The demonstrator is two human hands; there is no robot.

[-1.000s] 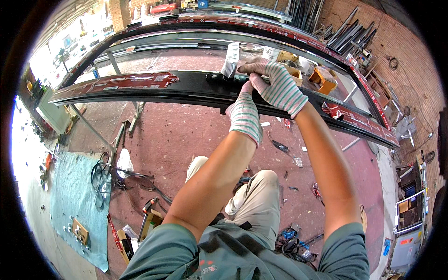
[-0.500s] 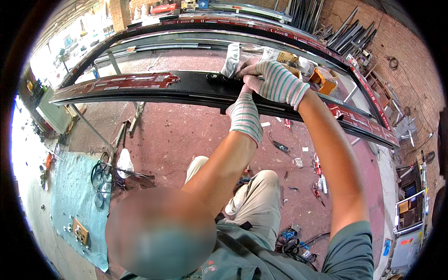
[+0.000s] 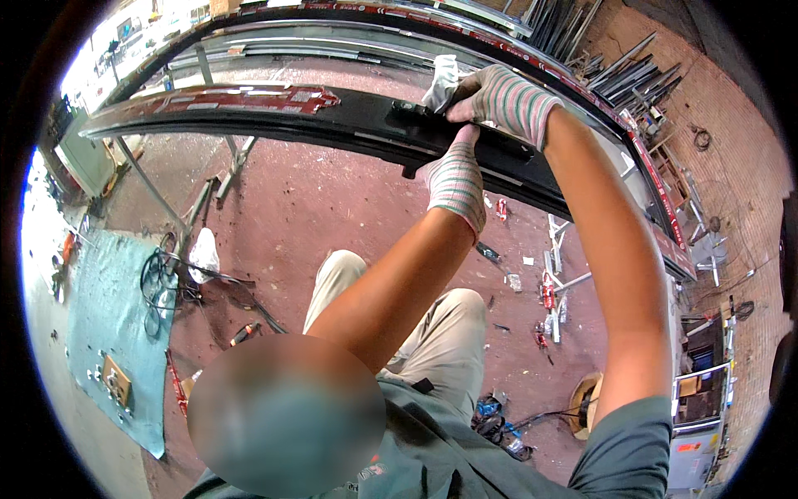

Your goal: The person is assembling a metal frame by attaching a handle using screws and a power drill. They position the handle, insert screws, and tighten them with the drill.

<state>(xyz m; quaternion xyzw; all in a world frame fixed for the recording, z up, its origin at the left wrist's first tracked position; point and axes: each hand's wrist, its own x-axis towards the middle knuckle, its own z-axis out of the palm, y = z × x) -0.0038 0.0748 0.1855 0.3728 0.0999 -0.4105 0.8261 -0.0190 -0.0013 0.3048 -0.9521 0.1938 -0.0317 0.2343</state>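
Both gloved. Left hand (image 3: 455, 176) pressed against the front edge of a long black metal beam (image 3: 274, 125) raised above the red floor (image 3: 332, 216), fingers curled. Right hand (image 3: 503, 100) on top, fingers closed on the beam beside a white rag (image 3: 440, 81).

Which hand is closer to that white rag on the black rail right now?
Right. The right hand rests on the black rail directly beside the white rag, fingertips touching it. The left hand sits lower, on the rail's near edge, clear of the rag.
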